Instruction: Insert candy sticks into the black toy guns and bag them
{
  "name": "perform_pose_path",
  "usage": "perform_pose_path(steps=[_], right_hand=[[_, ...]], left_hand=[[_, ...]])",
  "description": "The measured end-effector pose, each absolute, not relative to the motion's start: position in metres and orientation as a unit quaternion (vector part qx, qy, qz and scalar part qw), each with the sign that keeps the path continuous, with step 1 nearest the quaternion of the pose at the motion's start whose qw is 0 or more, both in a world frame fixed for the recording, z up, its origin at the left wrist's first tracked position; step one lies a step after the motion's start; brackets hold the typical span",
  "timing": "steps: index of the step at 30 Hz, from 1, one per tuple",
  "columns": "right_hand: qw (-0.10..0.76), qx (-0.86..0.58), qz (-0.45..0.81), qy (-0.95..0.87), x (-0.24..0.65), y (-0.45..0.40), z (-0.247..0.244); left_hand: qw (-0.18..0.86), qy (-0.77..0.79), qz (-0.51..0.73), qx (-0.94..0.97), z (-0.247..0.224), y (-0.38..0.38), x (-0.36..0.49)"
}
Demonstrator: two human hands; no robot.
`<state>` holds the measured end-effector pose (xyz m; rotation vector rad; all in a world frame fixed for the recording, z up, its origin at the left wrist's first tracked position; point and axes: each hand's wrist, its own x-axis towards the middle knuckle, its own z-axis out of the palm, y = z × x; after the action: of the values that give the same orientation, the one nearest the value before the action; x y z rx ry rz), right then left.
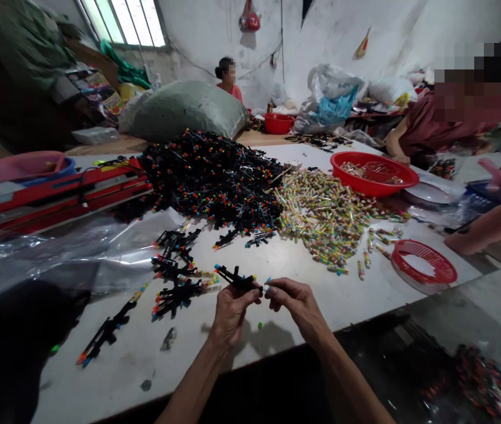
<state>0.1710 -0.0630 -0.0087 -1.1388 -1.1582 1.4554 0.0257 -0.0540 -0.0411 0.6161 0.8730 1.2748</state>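
Your hands on a black toy rifle at a white worktable

Your left hand (pixel 233 312) grips the black plastic toy rifle (pixel 237 278) in the air above the white table (pixel 144 359). Your right hand (pixel 297 303) sits just beside its end, fingertips (pixel 272 288) drawn together; what they hold, if anything, is too small to tell. Loose rifles (pixel 175 297) lie nearby, before a heap of rifles (pixel 210 176) and wrapped candy sticks (pixel 321 218).

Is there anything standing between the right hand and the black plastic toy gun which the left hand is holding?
Nothing visible stands there. The right hand is just beside the black plastic toy gun, held in the left hand, with only open air between them.
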Motion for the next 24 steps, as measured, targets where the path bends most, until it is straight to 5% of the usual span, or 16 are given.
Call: perform_pose_path(steps=[13, 18, 24], right_hand=[[0.46, -0.485, 0.547, -0.504, 0.161, -0.063, -0.023], [0.371, -0.477, 0.587, -0.539, 0.155, -0.06, -0.041], [0.234, -0.647, 0.174, -0.704, 0.207, 0.026, -0.033]], left_hand=[[0.674, 0.407, 0.559, 0.259, -0.045, -0.054, 0.025], [0.632, 0.475, 0.568, 0.228, -0.046, -0.047, 0.006], [0.377, 0.652, 0.612, 0.241, -0.043, -0.039, -0.07]])
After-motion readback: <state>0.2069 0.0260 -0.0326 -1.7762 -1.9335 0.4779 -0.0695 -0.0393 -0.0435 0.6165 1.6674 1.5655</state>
